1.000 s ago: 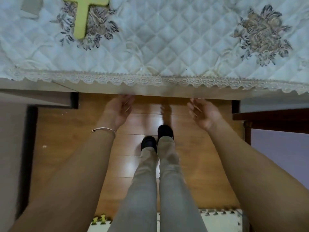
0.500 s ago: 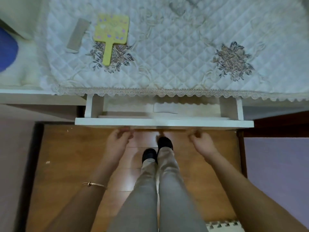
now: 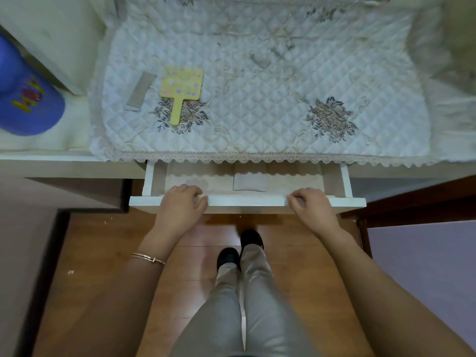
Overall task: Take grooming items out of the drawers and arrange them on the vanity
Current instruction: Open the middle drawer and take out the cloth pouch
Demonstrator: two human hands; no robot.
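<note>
A white drawer (image 3: 247,201) stands pulled partly out from under the vanity. My left hand (image 3: 181,202) grips its front edge on the left, and my right hand (image 3: 310,206) grips the same edge on the right. Inside the drawer lies a flat pale card-like piece (image 3: 249,182); the rest of the inside is partly hidden under the cloth's lace edge. On the quilted white cloth (image 3: 257,99) covering the vanity lie a yellow hand mirror (image 3: 181,90) and a grey comb (image 3: 141,90), side by side at the left.
A blue cap (image 3: 25,99) sits on the surface left of the cloth. A dark wooden piece of furniture (image 3: 417,199) stands to the right of the drawer. Below are a wooden floor (image 3: 103,279) and my legs and black shoes.
The drawer has come further out from under the vanity. Both hands moved from beneath its front to gripping its top edge. The view has tilted up, showing more of the vanity top.
</note>
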